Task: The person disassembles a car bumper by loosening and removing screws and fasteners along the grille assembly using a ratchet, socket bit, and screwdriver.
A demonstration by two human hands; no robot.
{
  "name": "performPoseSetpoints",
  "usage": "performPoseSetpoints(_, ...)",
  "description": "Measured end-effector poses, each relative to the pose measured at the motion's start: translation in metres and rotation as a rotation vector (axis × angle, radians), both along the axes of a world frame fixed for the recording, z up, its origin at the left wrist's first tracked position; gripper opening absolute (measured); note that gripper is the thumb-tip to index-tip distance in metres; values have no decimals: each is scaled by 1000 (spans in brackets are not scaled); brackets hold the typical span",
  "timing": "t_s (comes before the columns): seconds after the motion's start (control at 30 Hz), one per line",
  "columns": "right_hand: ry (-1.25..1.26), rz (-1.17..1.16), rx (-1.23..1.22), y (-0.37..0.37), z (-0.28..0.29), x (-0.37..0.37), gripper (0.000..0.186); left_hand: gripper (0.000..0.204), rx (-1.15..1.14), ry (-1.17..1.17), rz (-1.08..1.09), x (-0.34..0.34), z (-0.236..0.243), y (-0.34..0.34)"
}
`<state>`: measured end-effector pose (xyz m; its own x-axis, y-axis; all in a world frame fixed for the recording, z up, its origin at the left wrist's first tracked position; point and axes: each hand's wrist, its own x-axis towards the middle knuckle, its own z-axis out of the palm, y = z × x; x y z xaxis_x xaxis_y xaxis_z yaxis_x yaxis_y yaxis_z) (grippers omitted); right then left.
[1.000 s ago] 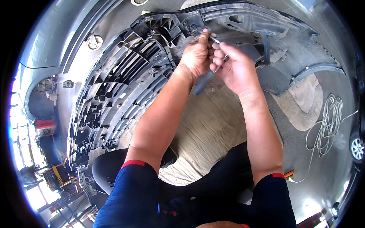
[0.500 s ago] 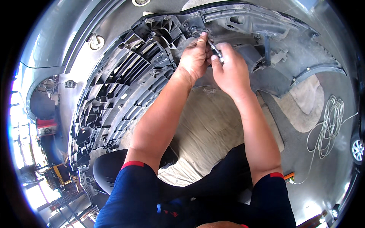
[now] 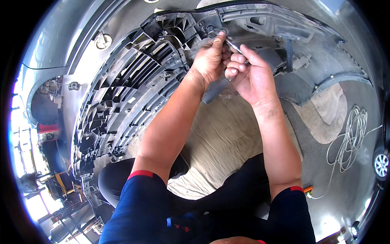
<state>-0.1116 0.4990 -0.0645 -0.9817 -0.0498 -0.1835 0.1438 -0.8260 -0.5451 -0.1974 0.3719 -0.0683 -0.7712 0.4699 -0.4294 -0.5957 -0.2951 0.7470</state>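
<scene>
A car bumper with a black slatted grille (image 3: 134, 69) lies spread out in front of me, its inner side up. Over its far middle part, my left hand (image 3: 209, 59) is closed, thumb pinching near the far end of a slim silver metal rod-like tool (image 3: 234, 46). My right hand (image 3: 256, 77) is closed round the near end of that tool, fingers curled and thumb raised along it. Below the hands shows a dark grey cylinder (image 3: 216, 91); I cannot tell what it belongs to. The tool's far tip is hidden by my left thumb, close to the bumper's inner wall.
A beige padded cloth (image 3: 223, 134) lies under and before my legs. A coiled pale cable (image 3: 350, 136) rests on the floor at right, near a light mat (image 3: 325, 110). Car bodywork curves along the far left, and a car wheel (image 3: 381, 164) shows at far right.
My right hand has shifted slightly right and turned, its thumb lifting and fingers curling. The grey cylinder has come into sight below the hands. My left hand has barely moved.
</scene>
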Motion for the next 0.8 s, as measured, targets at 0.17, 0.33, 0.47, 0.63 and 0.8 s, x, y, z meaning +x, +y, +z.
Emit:
performPoseSetpoints(0.17, 423, -561, 1521, -10, -2, 2, 30, 39, 128, 186, 55, -9, -19, 3)
performPoseSetpoints(0.33, 145, -401, 1234, -10, 14, 4, 28, 35, 58, 84, -2, -7, -8, -3)
performPoseSetpoints(0.47, 459, -563, 1728, -7, 2, 1, 31, 32, 151, 205, -26, -10, -14, -3)
performPoseSetpoints(0.63, 213, -420, 1257, -12, 3, 1, 31, 30, 60, 93, 15, -7, -10, -2)
performPoseSetpoints(0.8, 586, -643, 1730, -10, 5, -4, 29, 34, 27, 180, 99, -7, -16, 2)
